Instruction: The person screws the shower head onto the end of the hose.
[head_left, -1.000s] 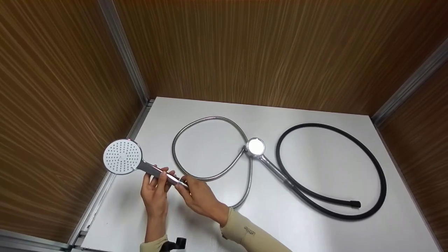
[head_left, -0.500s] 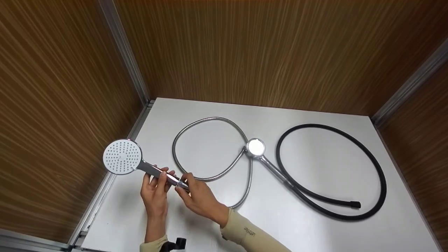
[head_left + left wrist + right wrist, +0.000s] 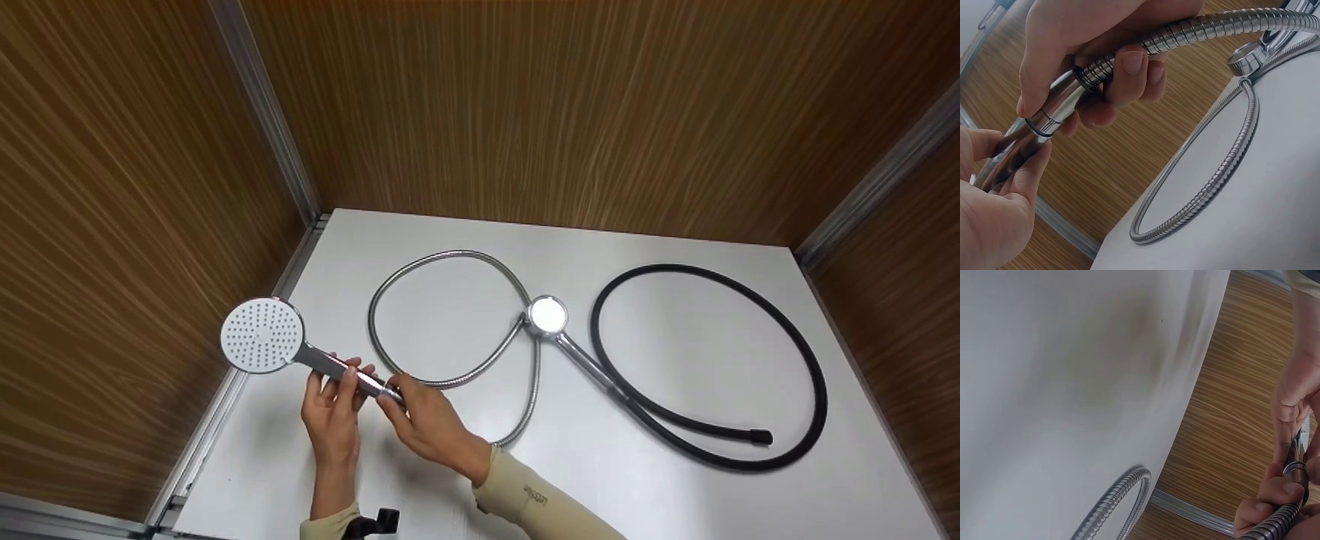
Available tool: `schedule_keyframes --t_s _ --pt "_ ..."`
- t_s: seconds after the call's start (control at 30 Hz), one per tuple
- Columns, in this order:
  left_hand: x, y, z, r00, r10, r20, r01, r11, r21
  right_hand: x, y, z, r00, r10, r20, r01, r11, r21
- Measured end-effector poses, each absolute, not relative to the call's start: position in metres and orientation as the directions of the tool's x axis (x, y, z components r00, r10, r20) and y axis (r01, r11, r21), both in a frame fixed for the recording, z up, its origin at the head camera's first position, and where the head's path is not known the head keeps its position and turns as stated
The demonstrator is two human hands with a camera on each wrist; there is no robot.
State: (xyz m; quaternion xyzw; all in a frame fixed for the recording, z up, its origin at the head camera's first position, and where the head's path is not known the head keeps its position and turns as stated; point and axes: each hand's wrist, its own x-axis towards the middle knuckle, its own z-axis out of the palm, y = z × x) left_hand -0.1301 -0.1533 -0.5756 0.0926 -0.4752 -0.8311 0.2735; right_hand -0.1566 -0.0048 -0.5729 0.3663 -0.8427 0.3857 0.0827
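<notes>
Held above the left part of the white table is a shower head (image 3: 262, 335) with a round white perforated face, its chrome handle (image 3: 322, 363) slanting down to the right. My left hand (image 3: 330, 427) holds that handle between thumb and fingers. At the handle's lower end, my right hand (image 3: 431, 424) grips the chrome connector (image 3: 1064, 97) of a metal shower hose (image 3: 1213, 29). Connector and handle meet end to end, a narrow seam showing between them in the left wrist view. The hose runs back through the curled right fingers.
The metal hose loops over the white table (image 3: 300, 457). A second, smaller chrome shower head (image 3: 547, 315) lies across it, mid-table. To the right a black hose (image 3: 817, 375) forms a large loop. Wood-grain panels (image 3: 525, 112) enclose the back and sides.
My right thumb and fingers shift slightly around the connector, the index finger rising and coming back down. The left hand and shower head stay in place.
</notes>
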Motion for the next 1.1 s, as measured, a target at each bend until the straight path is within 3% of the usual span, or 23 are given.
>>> schedule_keyframes --t_s 1.1 --pt "-0.1311 -0.1522 -0.5755 -0.828 -0.55 0.109 0.388 -0.421 0.82 -0.1577 -0.0054 -0.573 -0.701 -0.547 0.457 -0.703 0.42 -0.574"
